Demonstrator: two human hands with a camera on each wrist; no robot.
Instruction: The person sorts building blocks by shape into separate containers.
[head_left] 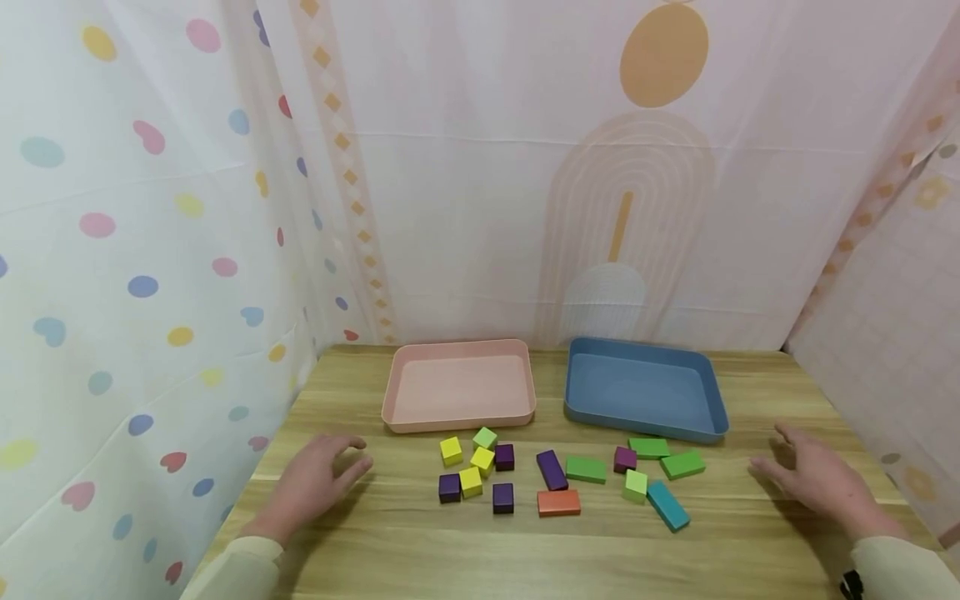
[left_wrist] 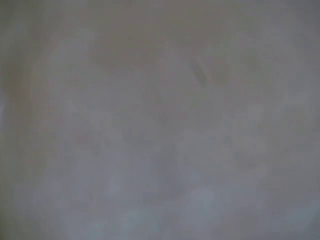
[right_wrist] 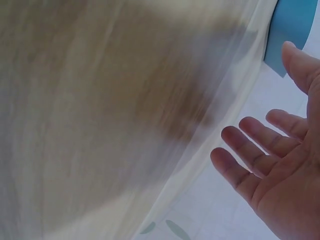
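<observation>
On the wooden table my left hand [head_left: 321, 477] rests at the left of the blocks, fingers loose and holding nothing. My right hand [head_left: 816, 479] lies to the right of them with its fingers relaxed; the right wrist view shows the same bare palm [right_wrist: 295, 185]. Nearest the left hand are a dark purple cube [head_left: 449, 488] and a yellow cube [head_left: 451, 451]. A green rectangular block [head_left: 682, 465] and a teal block [head_left: 667, 506] lie closest to the right hand. Between them sit an orange block [head_left: 558, 503] and a purple block [head_left: 552, 470]. The left wrist view is only a grey blur.
Behind the blocks stand a pink tray [head_left: 459, 425] at the left and a blue tray [head_left: 645, 425] at the right, both without blocks. Patterned curtains [head_left: 465, 208] hang behind the table [head_left: 450, 558] and along both sides.
</observation>
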